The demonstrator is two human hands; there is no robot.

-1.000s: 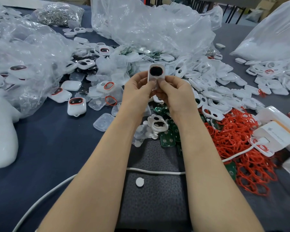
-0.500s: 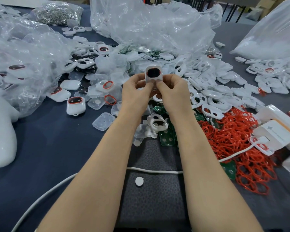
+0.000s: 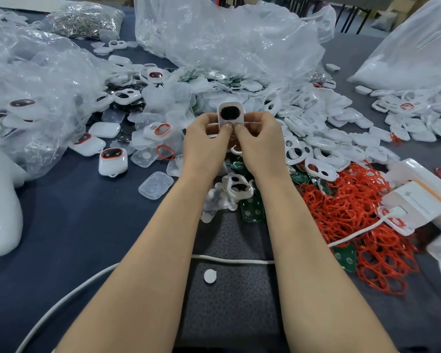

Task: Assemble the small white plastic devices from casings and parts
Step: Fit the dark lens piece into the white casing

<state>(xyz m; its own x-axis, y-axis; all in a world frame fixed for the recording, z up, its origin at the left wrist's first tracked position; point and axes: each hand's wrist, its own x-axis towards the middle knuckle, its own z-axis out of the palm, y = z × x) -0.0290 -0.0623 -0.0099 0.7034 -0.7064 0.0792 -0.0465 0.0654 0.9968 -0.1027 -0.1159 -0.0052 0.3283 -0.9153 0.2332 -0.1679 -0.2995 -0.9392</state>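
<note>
Mid-assembly: pinching one white device (image 3: pixel 231 114) upright above the parts heap, near the middle of the tabletop (image 3: pixel 61 225).

Clamped on it from both sides with left grip (image 3: pixel 206 135) and right grip (image 3: pixel 259 135), thumbs pressed side by side on its lower face, dark oval window toward camera. Judged a closing or seating step, nearly done for this unit. Cannot tell whether its back is fitted. Noted a few finished units (image 3: pixel 112 161) lying to the left. Most of the job left: heaps of loose casings (image 3: pixel 316 128), red rings (image 3: pixel 341 212), green boards (image 3: pixel 252 210).
</note>
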